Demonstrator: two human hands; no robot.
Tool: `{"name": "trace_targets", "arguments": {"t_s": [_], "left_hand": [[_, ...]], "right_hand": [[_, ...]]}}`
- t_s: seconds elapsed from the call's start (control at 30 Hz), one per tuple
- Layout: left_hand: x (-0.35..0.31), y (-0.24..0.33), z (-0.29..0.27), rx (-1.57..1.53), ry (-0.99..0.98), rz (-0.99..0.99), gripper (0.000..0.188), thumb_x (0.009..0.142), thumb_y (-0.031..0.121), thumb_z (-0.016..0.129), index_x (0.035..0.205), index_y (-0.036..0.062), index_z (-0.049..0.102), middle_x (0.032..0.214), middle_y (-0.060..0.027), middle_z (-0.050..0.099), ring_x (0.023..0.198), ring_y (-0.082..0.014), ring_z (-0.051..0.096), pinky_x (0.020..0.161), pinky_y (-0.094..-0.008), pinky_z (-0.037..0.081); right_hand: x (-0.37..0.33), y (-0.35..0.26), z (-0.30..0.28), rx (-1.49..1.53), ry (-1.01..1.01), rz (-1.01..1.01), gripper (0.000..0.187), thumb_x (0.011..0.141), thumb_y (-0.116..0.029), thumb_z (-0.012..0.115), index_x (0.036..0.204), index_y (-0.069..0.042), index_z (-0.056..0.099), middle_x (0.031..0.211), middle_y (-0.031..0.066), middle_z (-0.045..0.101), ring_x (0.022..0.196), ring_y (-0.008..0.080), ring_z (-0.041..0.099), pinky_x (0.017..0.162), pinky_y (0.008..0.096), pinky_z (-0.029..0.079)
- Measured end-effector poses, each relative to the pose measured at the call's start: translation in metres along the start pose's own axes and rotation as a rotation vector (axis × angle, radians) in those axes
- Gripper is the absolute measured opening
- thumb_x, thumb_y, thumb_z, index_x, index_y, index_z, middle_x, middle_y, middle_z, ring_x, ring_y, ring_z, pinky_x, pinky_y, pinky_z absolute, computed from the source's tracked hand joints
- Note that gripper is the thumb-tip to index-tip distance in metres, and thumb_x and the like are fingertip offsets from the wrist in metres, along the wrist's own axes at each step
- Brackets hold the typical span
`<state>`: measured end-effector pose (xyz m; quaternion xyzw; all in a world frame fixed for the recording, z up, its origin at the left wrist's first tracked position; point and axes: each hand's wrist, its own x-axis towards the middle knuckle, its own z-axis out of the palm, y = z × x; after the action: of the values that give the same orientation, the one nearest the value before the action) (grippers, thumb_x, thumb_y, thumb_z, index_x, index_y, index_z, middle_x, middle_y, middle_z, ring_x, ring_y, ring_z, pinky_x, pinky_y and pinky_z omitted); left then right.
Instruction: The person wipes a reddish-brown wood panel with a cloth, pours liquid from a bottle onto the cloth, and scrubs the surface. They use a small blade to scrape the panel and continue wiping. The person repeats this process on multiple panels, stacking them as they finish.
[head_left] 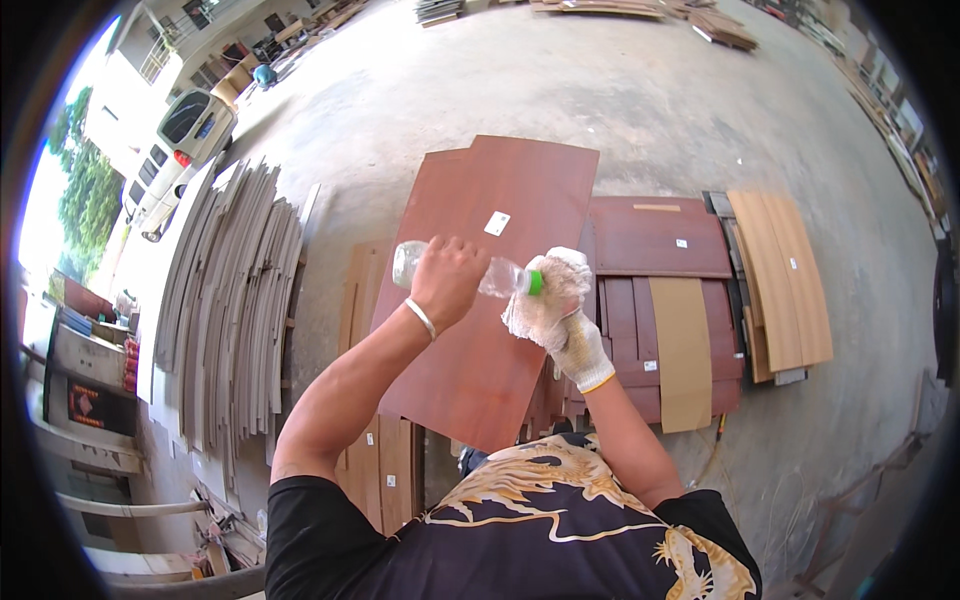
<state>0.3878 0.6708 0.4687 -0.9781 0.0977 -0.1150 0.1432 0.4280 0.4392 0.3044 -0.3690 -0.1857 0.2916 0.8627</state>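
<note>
Left hand [447, 284]: we grip the clear bottle [500, 279]
Right hand [574, 330]: gloved, we clutch a white cloth [530, 314]
Red-brown board [468, 362]: beneath our fingers

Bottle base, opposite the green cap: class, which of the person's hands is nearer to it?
Left. The left hand grips the bottle beside its base; the right hand is toward the other end, near the green cap.

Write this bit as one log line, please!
left hand: gripping clear bottle | right hand: gloved, holding white cloth at green cap | below: reddish-brown panel
</note>
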Motion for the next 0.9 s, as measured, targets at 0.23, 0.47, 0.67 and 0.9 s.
{"name": "trace_targets", "arguments": {"t_s": [0.23,0.47,0.67,0.9], "left_hand": [[-0.029,-0.009,0.009,0.006,-0.104,-0.116,0.013,0.079,0.004,0.068,0.09,0.0107,0.067,0.093,-0.0066,0.074,0.097,-0.0264,0.071,0.087,-0.042,0.051],[-0.031,-0.034,0.007,-0.01,-0.057,-0.16,0.009,0.083,0.009,0.068,0.091,0.0111,0.069,0.093,-0.0067,0.074,0.097,-0.0259,0.072,0.087,-0.0416,0.051],[-0.056,-0.041,0.027,-0.085,-0.125,-0.229,0.013,0.08,0.008,0.071,0.092,0.0097,0.068,0.097,-0.0076,0.074,0.102,-0.0267,0.07,0.09,-0.0422,0.049],[-0.063,-0.074,0.108,-0.339,0.094,-0.514,0.04,0.074,0.022,0.089,0.107,0.0091,0.071,0.111,-0.0074,0.074,0.115,-0.0289,0.065,0.099,-0.0459,0.047]], "right_hand": [[0.032,-0.015,0.032,0.379,-0.019,0.107,0.076,0.109,-0.058,0.05,0.161,-0.004,0.038,0.156,0.0111,0.051,0.139,0.0259,0.055,0.119,0.0428,0.047],[0.05,-0.006,0.05,0.38,-0.082,0.149,0.077,0.106,-0.061,0.054,0.162,-0.01,0.039,0.155,0.008,0.052,0.141,0.0265,0.055,0.119,0.0453,0.046],[0.067,0.001,0.05,0.458,-0.032,0.196,0.074,0.108,-0.059,0.052,0.162,-0.01,0.038,0.158,0.0109,0.051,0.145,0.0302,0.051,0.121,0.0488,0.044],[0.086,0.01,0.066,0.616,0.009,0.206,0.071,0.108,-0.054,0.055,0.162,-0.011,0.039,0.159,0.0139,0.05,0.146,0.0345,0.05,0.121,0.0529,0.043]]}}
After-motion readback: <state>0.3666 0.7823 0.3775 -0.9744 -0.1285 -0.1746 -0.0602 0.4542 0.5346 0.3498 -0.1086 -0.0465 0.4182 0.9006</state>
